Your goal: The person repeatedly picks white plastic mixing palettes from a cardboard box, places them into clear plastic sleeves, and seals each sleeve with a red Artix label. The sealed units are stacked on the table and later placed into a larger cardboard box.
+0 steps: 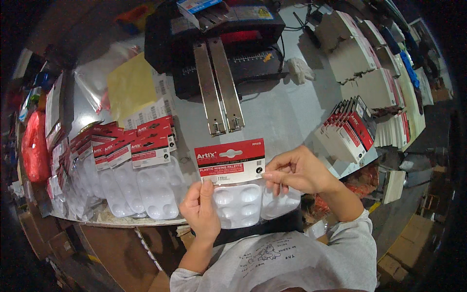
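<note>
My left hand (202, 211) and my right hand (296, 170) together hold a white plastic mixing palette (238, 204) with round wells, in a clear bag topped by a red and white header card (229, 161). The left thumb presses the card's lower left corner. My right fingers pinch its right edge. The palette hangs above the near edge of the grey table (287, 112). A second white palette (279, 204) lies partly hidden under my right hand.
A fanned row of packed palettes (131, 180) with the same red cards lies at the left. A black machine (224, 44) with two metal bars (219, 87) stands at the back. Stacks of folded header cards (350, 129) and boxes fill the right. Yellow sheet (131, 85) at back left.
</note>
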Available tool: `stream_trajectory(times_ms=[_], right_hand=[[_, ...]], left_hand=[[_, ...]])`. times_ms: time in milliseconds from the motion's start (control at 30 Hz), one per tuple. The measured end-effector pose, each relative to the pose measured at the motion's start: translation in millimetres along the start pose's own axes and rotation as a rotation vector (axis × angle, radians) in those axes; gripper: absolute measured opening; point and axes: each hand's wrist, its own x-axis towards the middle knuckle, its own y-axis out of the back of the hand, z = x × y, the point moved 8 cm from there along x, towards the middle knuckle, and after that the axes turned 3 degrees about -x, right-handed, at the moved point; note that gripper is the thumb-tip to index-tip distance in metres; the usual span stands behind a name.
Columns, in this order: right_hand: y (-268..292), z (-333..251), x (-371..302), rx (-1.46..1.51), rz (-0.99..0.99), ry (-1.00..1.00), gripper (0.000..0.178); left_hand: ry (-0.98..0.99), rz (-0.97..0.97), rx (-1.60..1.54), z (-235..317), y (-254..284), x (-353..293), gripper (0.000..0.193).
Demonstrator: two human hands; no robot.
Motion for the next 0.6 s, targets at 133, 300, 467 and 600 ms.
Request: stream_trajectory(times_ms=[133,300,467,600], right_hand=[[-4,10,20,0.007,-0.022,-0.154,0.019],[2,22,36,0.065,0.03,-0.171,0.024],[4,17,34,0.122,0.051,-0.099,0.023],[11,14,42,0.148,0.098,-0.052,0.02]], left_hand=[[-0.029,0.021,0.181,-5,-3,14,0.028],[0.038,0.002,0.171,-27,-6,28,0.033],[0.0,-0.01,0.264,-23,-6,25,0.032],[0.035,-0.003,0.409,-19,-7,34,0.032]])
